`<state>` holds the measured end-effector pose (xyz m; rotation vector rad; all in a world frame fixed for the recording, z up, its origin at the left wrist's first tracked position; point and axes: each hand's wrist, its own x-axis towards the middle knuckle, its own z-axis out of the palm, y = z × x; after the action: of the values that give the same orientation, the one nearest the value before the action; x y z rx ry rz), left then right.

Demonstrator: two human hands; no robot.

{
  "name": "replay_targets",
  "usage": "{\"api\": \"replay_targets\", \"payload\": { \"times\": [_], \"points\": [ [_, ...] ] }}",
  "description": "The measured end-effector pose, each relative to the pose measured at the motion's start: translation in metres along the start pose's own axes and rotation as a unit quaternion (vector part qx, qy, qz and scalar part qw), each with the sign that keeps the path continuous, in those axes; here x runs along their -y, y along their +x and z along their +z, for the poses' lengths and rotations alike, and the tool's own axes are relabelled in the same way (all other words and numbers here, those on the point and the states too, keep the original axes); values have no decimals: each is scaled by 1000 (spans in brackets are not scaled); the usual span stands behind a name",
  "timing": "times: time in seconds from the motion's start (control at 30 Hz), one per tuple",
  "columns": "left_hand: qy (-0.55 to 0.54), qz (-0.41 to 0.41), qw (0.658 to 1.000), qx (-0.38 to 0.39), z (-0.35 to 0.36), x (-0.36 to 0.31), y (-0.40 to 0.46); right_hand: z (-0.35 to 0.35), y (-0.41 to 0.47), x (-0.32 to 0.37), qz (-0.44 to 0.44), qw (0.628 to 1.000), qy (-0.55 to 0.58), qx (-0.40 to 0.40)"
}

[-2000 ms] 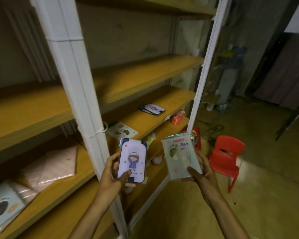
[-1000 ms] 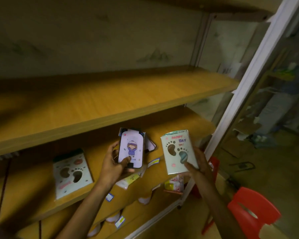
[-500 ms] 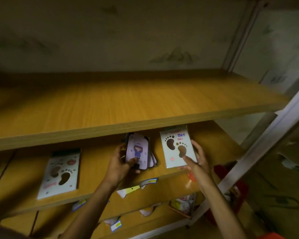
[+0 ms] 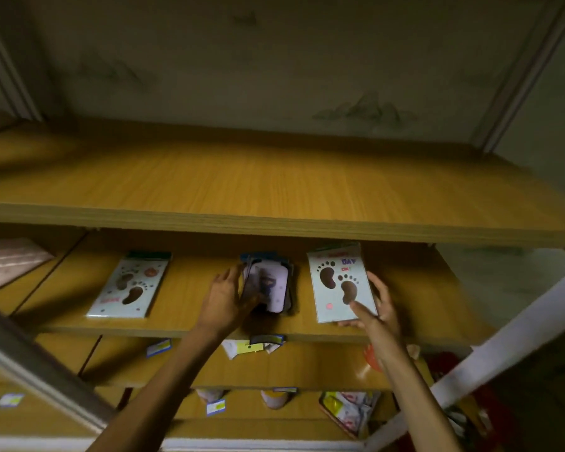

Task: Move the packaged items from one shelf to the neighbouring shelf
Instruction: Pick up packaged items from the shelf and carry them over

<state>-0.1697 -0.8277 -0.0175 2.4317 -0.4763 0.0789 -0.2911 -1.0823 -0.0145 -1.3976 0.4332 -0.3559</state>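
Note:
My left hand (image 4: 225, 296) grips a small pack with a cartoon figure (image 4: 269, 287), pressed down on a dark stack of similar packs on the middle wooden shelf (image 4: 190, 324). A pale footprint package (image 4: 338, 285) lies flat on the same shelf to the right, with my right hand (image 4: 377, 309) holding its lower right corner, thumb on top. Another footprint package (image 4: 131, 287) lies flat further left on that shelf, untouched.
A bare upper shelf board (image 4: 274, 190) overhangs the working shelf closely. White metal uprights cross at lower left (image 4: 30, 370) and lower right (image 4: 503, 347). Lower shelves hold price tags (image 4: 159, 347) and small packets (image 4: 349, 412). A pinkish pack (image 4: 7, 259) lies far left.
Both hands carried their packs from out in front into the middle shelf and lowered them onto the board. The view has swung in towards the shelf.

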Motion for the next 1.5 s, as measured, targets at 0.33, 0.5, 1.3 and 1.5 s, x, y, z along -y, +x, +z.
{"api": "replay_targets", "payload": {
  "times": [0.33, 0.5, 1.3, 1.5],
  "points": [
    [90, -12, 996, 5, -57, 49, -47, 65, 3, -7, -8, 996, -5, 86],
    [85, -34, 996, -17, -95, 90, -66, 131, -3, -16, -5, 993, -10, 121],
    [-52, 24, 998, 5, -218, 236, -65, 386, -45, -76, -21, 972, -221, 79],
    [-53, 35, 998, 8, -213, 243, -66, 358, -53, -69, -54, 921, -379, 78]
  ]
}}
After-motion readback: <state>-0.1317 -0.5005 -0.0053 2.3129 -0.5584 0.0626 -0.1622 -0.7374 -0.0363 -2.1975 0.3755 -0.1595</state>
